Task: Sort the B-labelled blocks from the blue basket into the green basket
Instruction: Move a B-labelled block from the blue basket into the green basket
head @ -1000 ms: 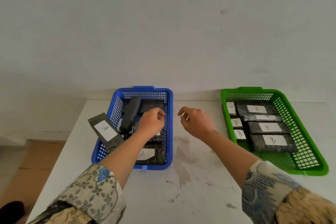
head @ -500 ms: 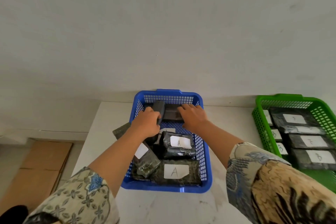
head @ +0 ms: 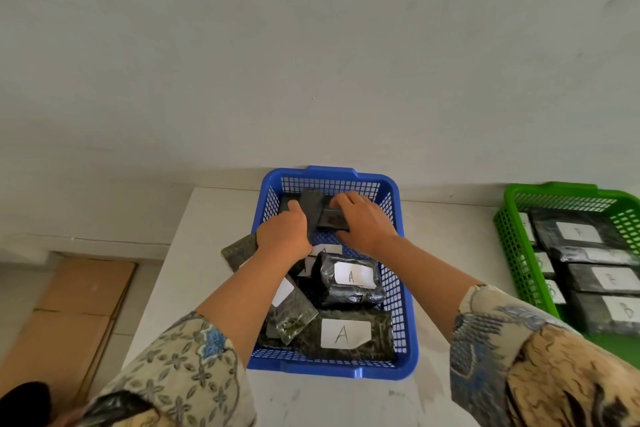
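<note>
- Blocks (head: 349, 282) in dark wrap lie in the blue basket (head: 403, 288) on the white table (head: 201, 270). Two show an A.
- The left hand (head: 284, 232) grips a tilted block (head: 311, 211) at the far end.
- The right hand (head: 363, 222) holds a flat block (head: 332, 219) just beside it. Its label is hidden.
- The green basket (head: 516, 253), on the right, holds B blocks (head: 602, 279) in rows.

Perforated plastic blue basket (head: 403, 308) and green basket (head: 512, 253) (both slightly shiny), glossy film-wrapped blocks (head: 349, 282), paper labels (head: 343, 333).
</note>
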